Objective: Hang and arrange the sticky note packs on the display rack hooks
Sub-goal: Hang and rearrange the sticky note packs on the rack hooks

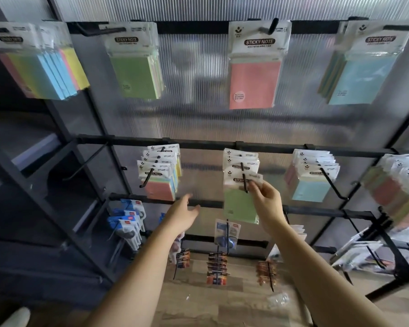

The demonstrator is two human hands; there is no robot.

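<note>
Right hand (266, 204) with grip pinching the header of a green sticky note pack (240, 204) at the tip of the middle hook (244, 178), left hand (183, 214) released, fingers relaxed, reaching toward the display rack (198, 145), more packs behind on the same hook

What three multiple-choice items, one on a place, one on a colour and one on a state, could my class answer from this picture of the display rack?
1. Where is the green pack that the right hand pinches?
A. On the top rail
B. At the tip of the middle-row hook
C. On the floor

2. What colour is the front pack on the top-row hook just right of centre?
A. Pink
B. Black
C. White

3. How is the left hand?
A. Gripping a pack
B. Closed in a fist
C. Open, holding nothing

Key: 1 B, its header sits at the hook's end; 2 A, its face is pink; 3 C, its fingers are spread in the air.
</note>
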